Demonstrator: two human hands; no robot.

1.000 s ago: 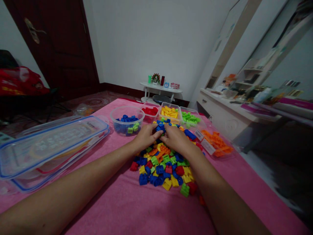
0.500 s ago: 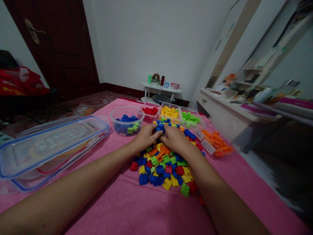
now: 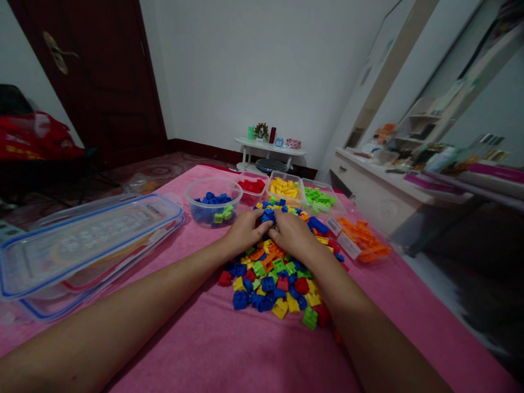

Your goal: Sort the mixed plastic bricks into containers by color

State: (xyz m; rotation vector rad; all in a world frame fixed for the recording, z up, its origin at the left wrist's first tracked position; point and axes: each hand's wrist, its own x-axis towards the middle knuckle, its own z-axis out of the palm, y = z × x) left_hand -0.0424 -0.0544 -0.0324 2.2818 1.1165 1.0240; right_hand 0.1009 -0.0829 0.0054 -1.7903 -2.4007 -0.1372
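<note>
Toy bricks on pink cloth (image 3: 229, 349), clock dirs taken from the centre of the mixed pile (image 3: 268, 284). The step in hand is judged to be the gathering of blue bricks (image 3: 268, 216) at the pile's 12 o'clock end. L hand (image 3: 245, 228) is curled narrow, blue bricks being held under its thumb; R hand (image 3: 291, 228) is bent against the same bricks, thumbs nearly meeting, but its grip cannot be told, its fingers being hidden. For the next move, an even squeeze from both sides is prob. called for, as loose pieces could be shed if lifted unevenly. Bricks are hard, glossy-looking plastic, mostly squat blocks w/ studs, some hollow underneath. A round, clear tub (image 3: 190, 210) w/ blue and a few lt-green pieces is seen at 10 o'clock; red bricks (image 3: 251, 187) are boxed at 11, yellow bricks (image 3: 284, 187) at 12, green bricks (image 3: 319, 197) at 1, orange bricks (image 3: 366, 240) btwn 2 and 3. Translucent, blue-rimmed lidded boxes (image 3: 110, 224) are stacked at 9. The cloth is soft-looking, w/ a short nap.
</note>
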